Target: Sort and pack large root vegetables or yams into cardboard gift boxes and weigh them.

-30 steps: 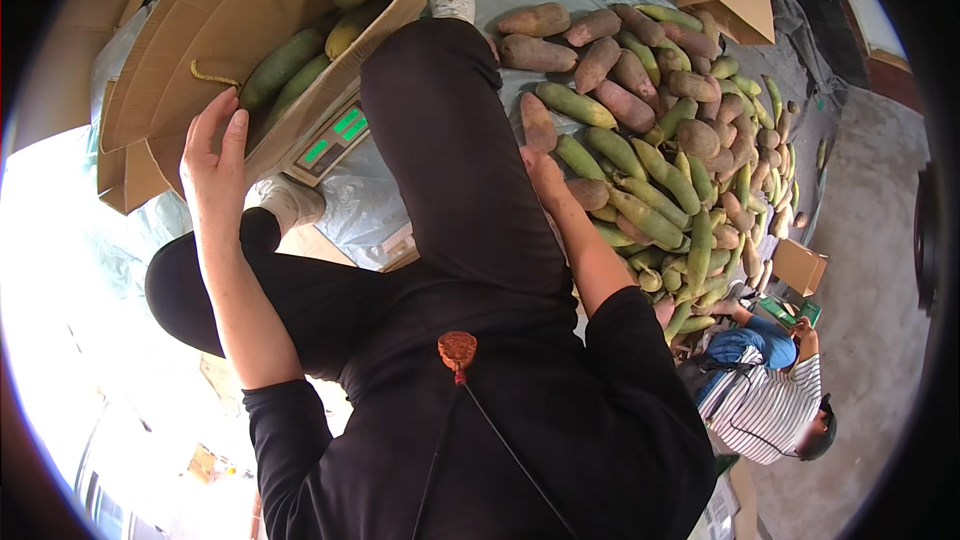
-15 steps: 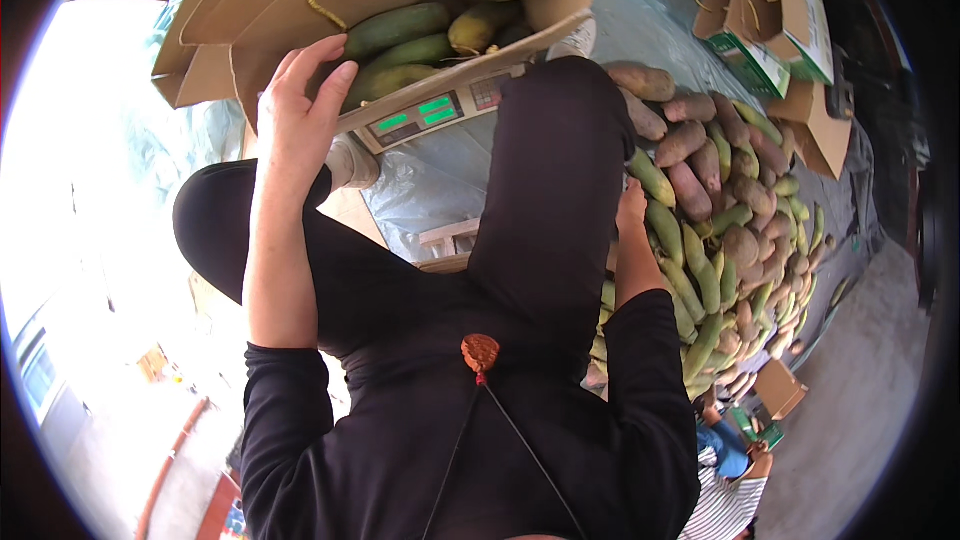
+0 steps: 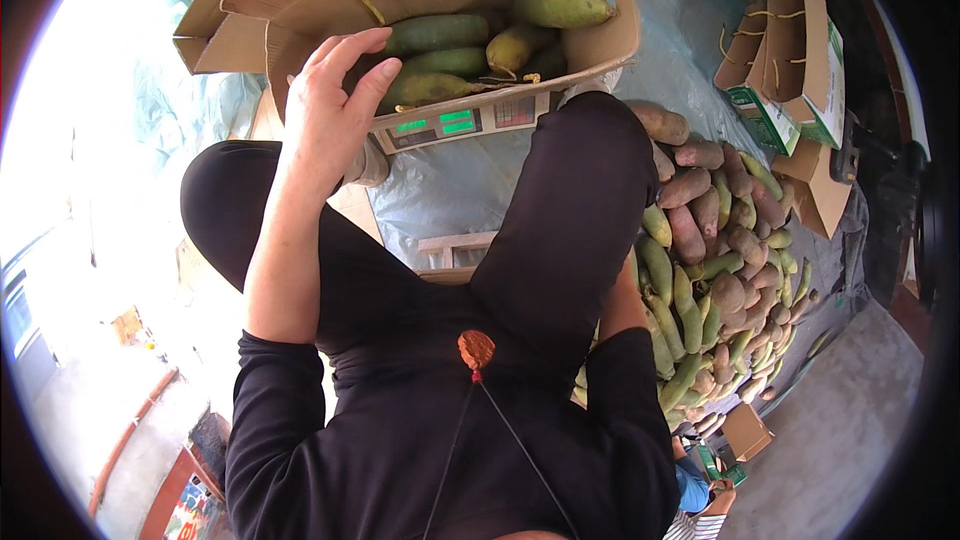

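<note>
An open cardboard carton (image 3: 602, 50) holds several green radishes (image 3: 437, 33) and stands on a digital scale (image 3: 460, 126) with a lit green display. Over the carton's near left corner is my left hand (image 3: 345, 105), its thumb and fingers apart and holding nothing. The fingertips are close to the end of a dark green radish; whether they touch it I cannot tell. My right forearm (image 3: 622, 306) reaches down beside my right knee, next to the radish pile (image 3: 688, 315). The knee hides my right hand and its fingers.
Green radishes and reddish-brown roots (image 3: 686, 235) are heaped at my right. Upright cardboard boxes (image 3: 790, 60) with yellow rope handles stand beyond them. Bluish plastic sheeting (image 3: 425, 205) lies under the scale. A person in stripes (image 3: 705, 520) is at the lower right.
My right hand, seen earlier against the green radishes, has dropped back out of sight behind my knee. My left hand keeps its place at the carton's corner. The whole view has shifted slightly.
</note>
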Motion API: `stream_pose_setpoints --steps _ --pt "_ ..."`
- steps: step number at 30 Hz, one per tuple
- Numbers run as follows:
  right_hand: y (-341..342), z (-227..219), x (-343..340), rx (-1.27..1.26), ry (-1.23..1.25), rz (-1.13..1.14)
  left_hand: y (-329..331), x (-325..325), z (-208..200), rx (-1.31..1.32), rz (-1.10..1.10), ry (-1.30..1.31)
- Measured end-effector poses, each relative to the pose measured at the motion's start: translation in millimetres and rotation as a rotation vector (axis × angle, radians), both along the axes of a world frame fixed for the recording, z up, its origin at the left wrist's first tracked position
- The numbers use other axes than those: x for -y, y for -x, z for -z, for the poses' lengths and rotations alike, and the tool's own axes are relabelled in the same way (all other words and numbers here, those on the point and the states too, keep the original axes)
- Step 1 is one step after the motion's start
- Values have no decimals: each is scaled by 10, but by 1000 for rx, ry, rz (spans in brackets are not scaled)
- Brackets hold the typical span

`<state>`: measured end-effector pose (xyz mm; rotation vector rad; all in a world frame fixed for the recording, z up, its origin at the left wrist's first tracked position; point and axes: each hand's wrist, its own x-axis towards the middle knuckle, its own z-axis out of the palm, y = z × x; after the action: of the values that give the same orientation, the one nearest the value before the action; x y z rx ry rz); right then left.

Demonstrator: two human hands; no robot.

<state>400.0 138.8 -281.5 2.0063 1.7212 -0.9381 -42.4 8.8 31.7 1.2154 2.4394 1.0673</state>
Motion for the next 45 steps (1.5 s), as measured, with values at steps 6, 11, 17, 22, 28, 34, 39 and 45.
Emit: stream_pose_setpoints --steps 6,11,17,22,28,34,39,45 --pt "-130 -84 142 -436 13 421 25 16 -40 24 -45 -57" --pt "253 -1145 -281 -759 -68 498 37 44 -67 17 -74 -117" --pt "1085 -2799 -856 -1078 -395 76 102 90 -41 123 -160 -396" --pt "1920 -3901 -866 -1116 -577 -374 151 121 -220 225 -233 -648" --pt "2970 -4022 -517 -1111 -723 -940 268 218 -345 393 -394 -837" --pt "3470 -3442 -439 -942 -829 -1123 323 261 -303 408 -366 -839" --pt "3278 -3587 -853 -1030 -705 -817 315 316 -302 466 -352 -878" --pt "2939 -3498 -1306 -1202 -504 -290 302 298 -294 440 -359 -795"
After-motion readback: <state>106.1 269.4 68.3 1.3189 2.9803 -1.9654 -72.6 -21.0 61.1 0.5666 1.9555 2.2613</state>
